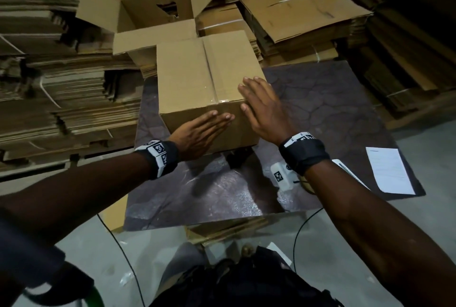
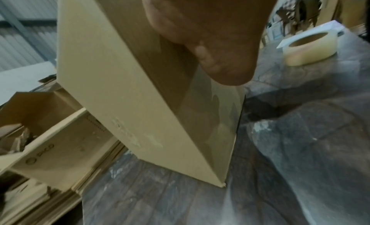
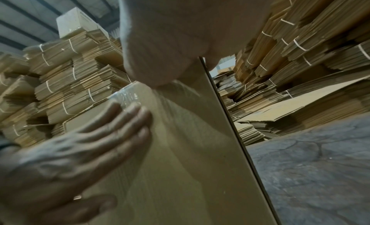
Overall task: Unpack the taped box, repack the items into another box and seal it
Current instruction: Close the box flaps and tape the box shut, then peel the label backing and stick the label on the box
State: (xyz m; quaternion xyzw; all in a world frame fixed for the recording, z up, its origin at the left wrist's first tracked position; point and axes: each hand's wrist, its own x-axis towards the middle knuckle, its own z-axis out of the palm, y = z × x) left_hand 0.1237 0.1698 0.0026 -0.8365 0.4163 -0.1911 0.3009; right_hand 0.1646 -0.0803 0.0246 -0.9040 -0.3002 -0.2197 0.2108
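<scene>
- The box [image 1: 207, 79] is sat shut on the dark board [image 1: 333, 99], toward its far-left corner, with clear tape [image 1: 214, 99] run along the top seam and down over the near edge.
- The left hand [image 1: 199, 134] is laid flat on the near side of the box, fingers straight and pressed together.
- The right hand [image 1: 261, 107] is laid over the near-right top corner, fingers straight and slightly spread, thumb down on the near face.
- A second box [image 1: 158, 3] is seen just behind, flaps open.
- A tape roll [image 2: 311, 48] is seen on the board near the near edge, and a white sheet [image 1: 388, 169] by the right edge.
- Bundled flat cardboard [image 1: 49, 84] is stacked all round.
</scene>
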